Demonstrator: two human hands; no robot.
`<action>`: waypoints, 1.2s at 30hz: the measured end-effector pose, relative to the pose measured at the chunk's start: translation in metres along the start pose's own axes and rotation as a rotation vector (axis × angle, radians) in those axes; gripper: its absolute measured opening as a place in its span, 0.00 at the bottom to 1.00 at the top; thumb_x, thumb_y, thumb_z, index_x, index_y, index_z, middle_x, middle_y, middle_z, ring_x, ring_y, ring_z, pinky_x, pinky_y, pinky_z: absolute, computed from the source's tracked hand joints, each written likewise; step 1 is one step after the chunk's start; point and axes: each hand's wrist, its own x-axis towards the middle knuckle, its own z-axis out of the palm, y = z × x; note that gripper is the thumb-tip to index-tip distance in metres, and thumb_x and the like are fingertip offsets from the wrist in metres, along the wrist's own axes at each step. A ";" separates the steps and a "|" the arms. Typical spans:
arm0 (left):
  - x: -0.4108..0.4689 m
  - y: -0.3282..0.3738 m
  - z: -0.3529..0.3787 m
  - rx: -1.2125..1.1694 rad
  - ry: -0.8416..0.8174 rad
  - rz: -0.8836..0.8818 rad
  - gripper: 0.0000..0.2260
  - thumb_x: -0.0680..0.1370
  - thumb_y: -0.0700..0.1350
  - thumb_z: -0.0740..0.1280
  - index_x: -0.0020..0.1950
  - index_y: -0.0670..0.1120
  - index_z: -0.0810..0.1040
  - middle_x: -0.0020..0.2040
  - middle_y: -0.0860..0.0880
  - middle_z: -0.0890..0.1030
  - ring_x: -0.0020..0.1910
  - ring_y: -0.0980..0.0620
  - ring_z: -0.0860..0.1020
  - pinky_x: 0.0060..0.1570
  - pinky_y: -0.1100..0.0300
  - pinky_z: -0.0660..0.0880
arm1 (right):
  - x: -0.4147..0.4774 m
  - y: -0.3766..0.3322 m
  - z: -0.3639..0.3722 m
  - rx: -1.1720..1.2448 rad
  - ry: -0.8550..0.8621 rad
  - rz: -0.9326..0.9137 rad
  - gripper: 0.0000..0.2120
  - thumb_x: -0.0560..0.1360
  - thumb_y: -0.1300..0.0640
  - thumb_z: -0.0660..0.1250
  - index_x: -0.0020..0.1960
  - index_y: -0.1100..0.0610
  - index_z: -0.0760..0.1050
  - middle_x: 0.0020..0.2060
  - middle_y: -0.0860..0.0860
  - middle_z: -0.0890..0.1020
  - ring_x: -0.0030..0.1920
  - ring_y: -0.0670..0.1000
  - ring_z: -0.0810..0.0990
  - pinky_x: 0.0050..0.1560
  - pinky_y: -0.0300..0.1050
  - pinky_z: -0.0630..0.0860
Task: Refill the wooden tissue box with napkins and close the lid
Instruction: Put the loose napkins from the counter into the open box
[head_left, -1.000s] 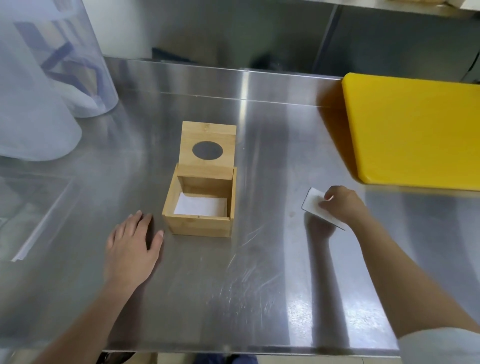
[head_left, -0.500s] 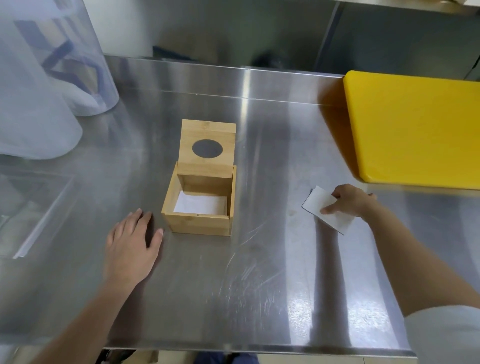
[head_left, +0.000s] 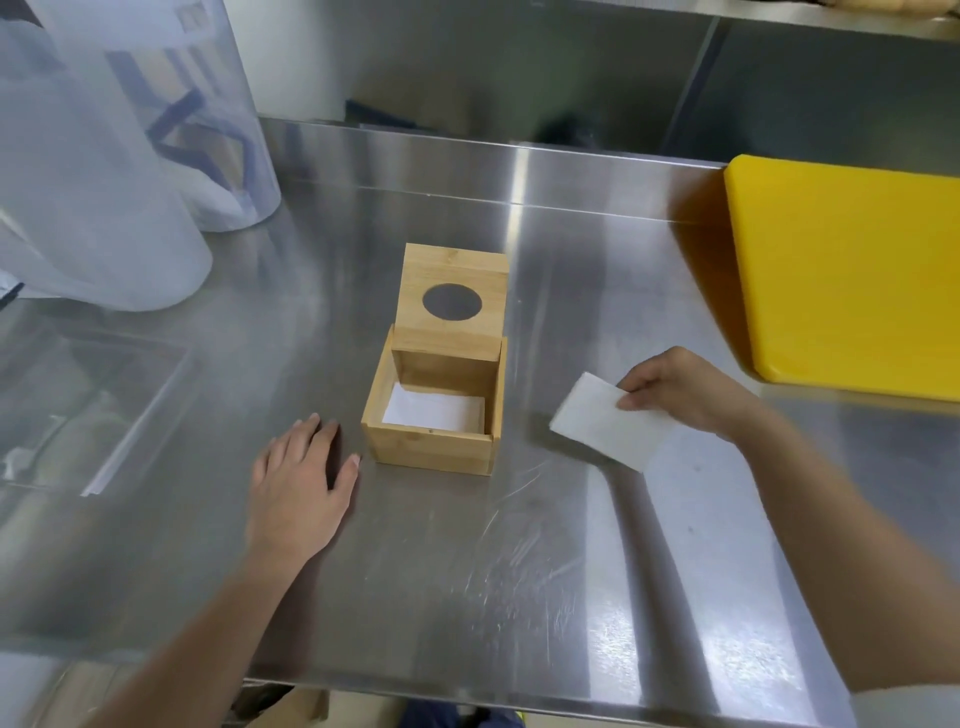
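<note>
The wooden tissue box (head_left: 429, 447) stands in the middle of the steel table with its lid (head_left: 453, 300) swung up and back; the lid has a round hole. White napkins (head_left: 435, 411) lie flat on the box's bottom. My right hand (head_left: 685, 389) holds a folded white napkin (head_left: 608, 422) by its far edge, just above the table to the right of the box. My left hand (head_left: 298, 486) rests flat on the table, fingers spread, its thumb close to the box's front left corner.
A thick yellow cutting board (head_left: 852, 280) lies at the right. Translucent plastic containers (head_left: 104, 156) stand at the back left. A clear sheet (head_left: 78, 405) lies on the table's left part. The steel table's front edge (head_left: 467, 691) runs along the bottom.
My right hand has lifted the napkin off the table and carried it slightly left toward the box, showing more of its face. My left hand and the box have not moved.
</note>
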 end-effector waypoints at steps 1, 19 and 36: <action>0.000 0.000 0.000 -0.001 0.000 0.001 0.19 0.75 0.49 0.65 0.63 0.43 0.73 0.66 0.41 0.73 0.64 0.39 0.69 0.61 0.42 0.64 | -0.001 -0.012 0.001 0.045 -0.025 -0.031 0.05 0.70 0.60 0.71 0.37 0.52 0.80 0.37 0.49 0.82 0.34 0.46 0.78 0.35 0.36 0.74; -0.001 -0.006 -0.001 0.001 -0.002 0.032 0.21 0.77 0.54 0.59 0.65 0.44 0.71 0.67 0.43 0.72 0.67 0.43 0.68 0.66 0.47 0.60 | 0.022 -0.138 0.057 0.091 -0.300 -0.315 0.02 0.68 0.61 0.73 0.41 0.58 0.82 0.37 0.47 0.79 0.40 0.47 0.76 0.38 0.34 0.72; -0.001 -0.004 0.001 0.018 0.006 0.073 0.21 0.78 0.54 0.58 0.66 0.45 0.70 0.68 0.43 0.71 0.69 0.44 0.66 0.68 0.48 0.58 | 0.041 -0.142 0.108 -0.440 0.128 -0.299 0.08 0.74 0.53 0.65 0.48 0.54 0.81 0.47 0.51 0.83 0.46 0.53 0.79 0.42 0.45 0.76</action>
